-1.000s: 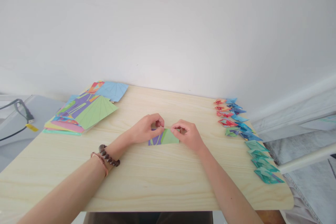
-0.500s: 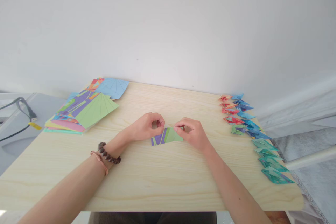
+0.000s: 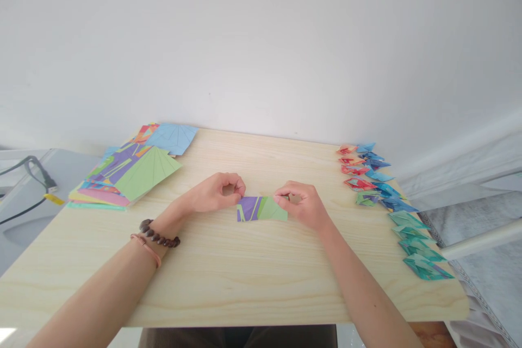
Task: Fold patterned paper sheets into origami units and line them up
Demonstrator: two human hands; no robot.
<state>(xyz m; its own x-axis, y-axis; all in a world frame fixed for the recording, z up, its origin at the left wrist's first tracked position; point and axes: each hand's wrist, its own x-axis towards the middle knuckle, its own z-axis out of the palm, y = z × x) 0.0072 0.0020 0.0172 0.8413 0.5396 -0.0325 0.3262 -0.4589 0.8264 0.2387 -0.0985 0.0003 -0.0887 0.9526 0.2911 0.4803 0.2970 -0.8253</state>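
A small folded paper (image 3: 261, 209), purple with stripes on its left half and green on its right, lies flat on the light wooden table (image 3: 244, 272). My left hand (image 3: 216, 193) pinches the paper's upper left corner, fingers curled. My right hand (image 3: 302, 204) pinches the upper right corner in the same way. A dark bead bracelet and a thin pink band (image 3: 157, 236) sit on my left wrist.
A stack of coloured patterned paper sheets (image 3: 130, 168) lies at the table's back left. Several folded paper pieces, red, blue and teal (image 3: 383, 196), run in a row along the right edge. A cable (image 3: 32, 171) lies on a grey surface to the left. A white wall rises behind.
My two hands have drawn apart along the paper's top edge, showing more of its purple half. The paper now lies flatter on the table.
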